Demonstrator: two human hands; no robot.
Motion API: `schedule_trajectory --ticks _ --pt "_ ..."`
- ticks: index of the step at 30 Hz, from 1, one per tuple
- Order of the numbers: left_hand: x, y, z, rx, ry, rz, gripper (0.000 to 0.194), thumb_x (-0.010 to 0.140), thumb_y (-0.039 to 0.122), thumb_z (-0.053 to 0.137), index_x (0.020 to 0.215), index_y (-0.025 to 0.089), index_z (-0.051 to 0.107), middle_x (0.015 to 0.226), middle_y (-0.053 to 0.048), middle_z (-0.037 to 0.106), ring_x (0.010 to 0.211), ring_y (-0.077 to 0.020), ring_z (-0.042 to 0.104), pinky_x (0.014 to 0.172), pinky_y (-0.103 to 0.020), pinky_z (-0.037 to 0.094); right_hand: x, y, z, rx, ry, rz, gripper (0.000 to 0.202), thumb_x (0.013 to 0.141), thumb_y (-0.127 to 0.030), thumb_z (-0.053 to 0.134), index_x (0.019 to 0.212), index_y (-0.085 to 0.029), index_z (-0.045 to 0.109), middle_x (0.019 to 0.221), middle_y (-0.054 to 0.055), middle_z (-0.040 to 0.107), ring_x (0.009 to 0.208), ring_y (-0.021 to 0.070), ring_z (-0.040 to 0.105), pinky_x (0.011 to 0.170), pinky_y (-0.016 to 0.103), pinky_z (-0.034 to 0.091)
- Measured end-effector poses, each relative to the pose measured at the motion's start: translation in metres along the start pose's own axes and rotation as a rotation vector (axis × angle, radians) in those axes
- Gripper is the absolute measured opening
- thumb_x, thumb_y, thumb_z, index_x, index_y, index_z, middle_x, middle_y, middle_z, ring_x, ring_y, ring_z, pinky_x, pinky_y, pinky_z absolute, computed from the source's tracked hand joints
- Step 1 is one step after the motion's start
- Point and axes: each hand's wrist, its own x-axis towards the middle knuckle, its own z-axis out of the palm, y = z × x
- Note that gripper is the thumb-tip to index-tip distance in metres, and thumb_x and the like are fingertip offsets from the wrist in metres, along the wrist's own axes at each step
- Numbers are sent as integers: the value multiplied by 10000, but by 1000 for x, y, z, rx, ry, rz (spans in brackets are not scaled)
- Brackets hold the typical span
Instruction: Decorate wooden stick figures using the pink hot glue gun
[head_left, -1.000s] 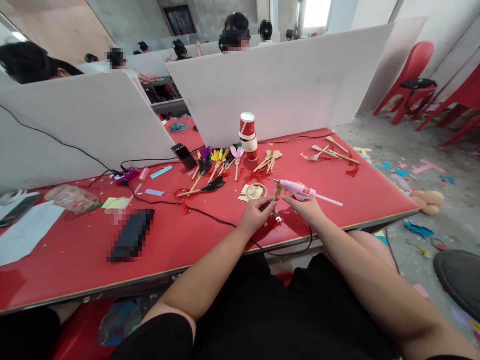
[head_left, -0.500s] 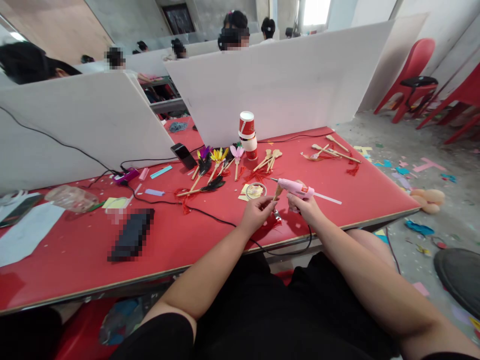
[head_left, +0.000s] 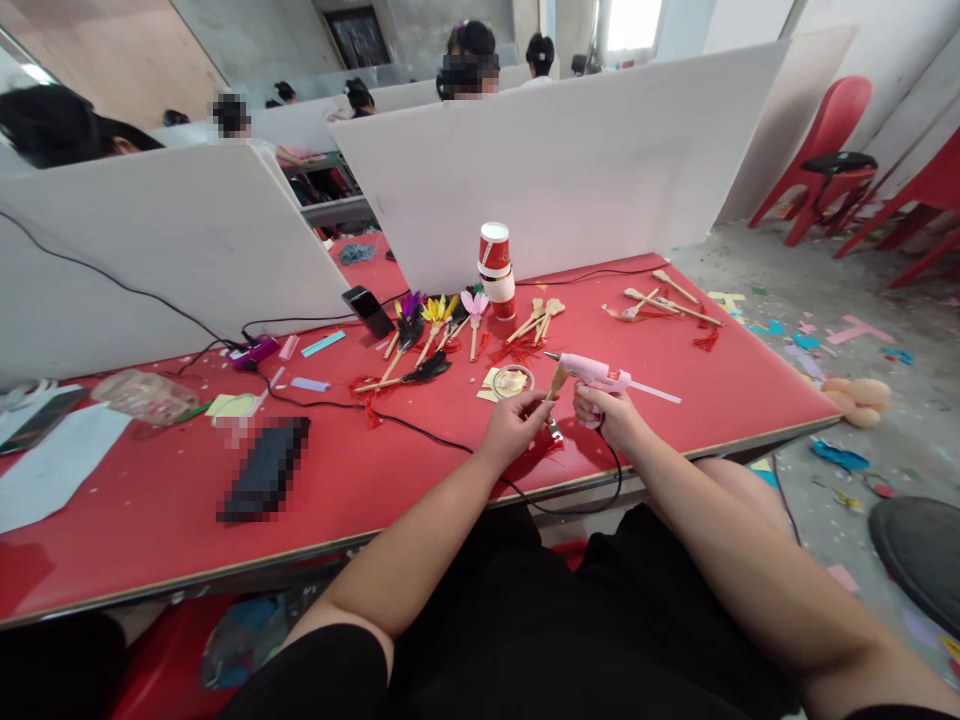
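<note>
My right hand (head_left: 606, 412) is wrapped round the handle of a pink glue gun (head_left: 596, 373), whose nozzle points left and whose clear glue stick juts out at the back. Between the fingertips of my left hand (head_left: 517, 425) is a small wooden stick (head_left: 556, 382), its wider end up, close to the nozzle. A round container with yellow pieces (head_left: 511, 381) lies just beyond my left hand. Farther back are wooden sticks with red tassels (head_left: 546, 318) and feathered sticks, one with pink petals (head_left: 474, 305) and one with yellow petals (head_left: 437, 312).
Stacked red and white cups (head_left: 496, 270) stand before a white partition (head_left: 570, 170). More sticks (head_left: 667, 303) lie at the right. A black cable (head_left: 420, 432) crosses the red table (head_left: 360, 490). At the left are a dark pouch (head_left: 266, 468) and a phone (head_left: 41, 420). People sit beyond the partitions.
My right hand has turned the glue gun slightly and shifted it a little to the right, and its fingers now wrap round the handle. My left hand has hardly moved.
</note>
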Motion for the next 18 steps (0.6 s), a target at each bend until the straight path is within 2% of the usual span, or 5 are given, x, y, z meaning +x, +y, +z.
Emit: schedule_trajectory --ticks 3,8,11,14,18 --pt "0 -2 1 -10 -1 10 520 939 549 779 1214 115 857 759 -67 776 597 -131 652 595 -233 516 -1 -3 1 99 10 35 522 651 -601 894 831 -251 551 556 -100 399 480 85 288 504 267 296" --pt "0 -5 1 -7 -3 22 510 958 541 755 1221 115 849 767 -61 771 568 -121 618 571 -231 494 -1 -6 0 192 0 66 547 686 -694 840 843 -238 581 567 -88 430 468 78 257 512 274 307" --pt "1 -5 0 9 -8 20 497 957 534 759 1220 124 856 756 -51 761 571 -119 612 578 -230 494 0 -7 -1 175 9 66 513 699 -666 809 888 -247 580 555 -95 405 461 89 245 507 280 292" --pt "1 -4 0 16 -2 21 492 952 537 766 1207 127 861 762 -54 764 600 -128 631 587 -231 499 1 -6 -1 151 2 63 481 703 -634 794 847 -261 527 550 -101 374 452 85 216 499 282 270" --pt "0 -3 0 3 -7 7 513 938 551 783 1213 126 859 765 -54 763 575 -119 612 564 -230 489 0 -7 -1 132 9 53 507 657 -528 877 787 -275 458 512 -136 272 452 73 141 483 265 209"
